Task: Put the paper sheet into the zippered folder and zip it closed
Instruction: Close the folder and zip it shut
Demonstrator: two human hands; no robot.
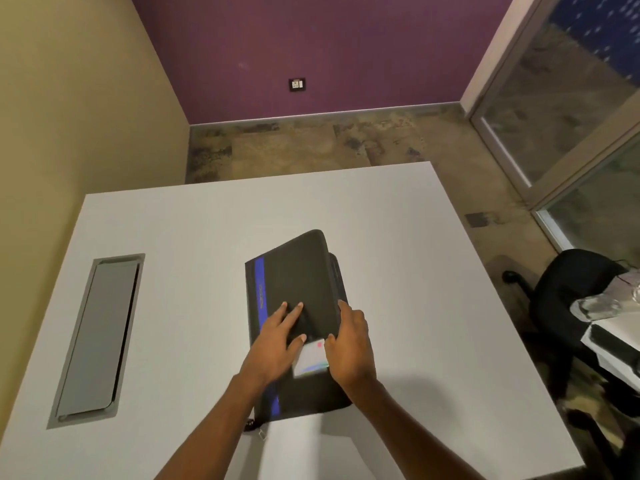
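Hands meet on a black folder (294, 282) that lies on a white table (433, 271). The folder has a blue stripe (259, 289) down its left side. Its top cover looks a bit lifted and sits a little off the bottom part, so a thin dark edge shows on the right.

The left hand (277, 344) lies flat on the cover, palm down. Its fingers (294, 315) are spread a little and press on the black cloth. They do not hold anything.

The right hand (349, 348) is at the right edge of the folder. Its fingers curl over that edge, near the side of the cover. I cannot tell if they pinch the cover or just touch it.

Between the two hands a small white piece of paper (310, 360) shows. It has a bit of colour on it, a red spot near the top and a green and blue line near the bottom. It sticks out from under the cover, toward the person. The rest of it is hidden, so I cannot tell how big it is.

At the near left corner of the folder, a small zip pull (262, 432) lies on the table.

On the left of the table there is a long grey lid (98, 337) set into the top. A black chair (568, 292) stands to the right, well apart from the folder. Far back, a purple wall (311, 46) has a small socket (297, 84) on it.
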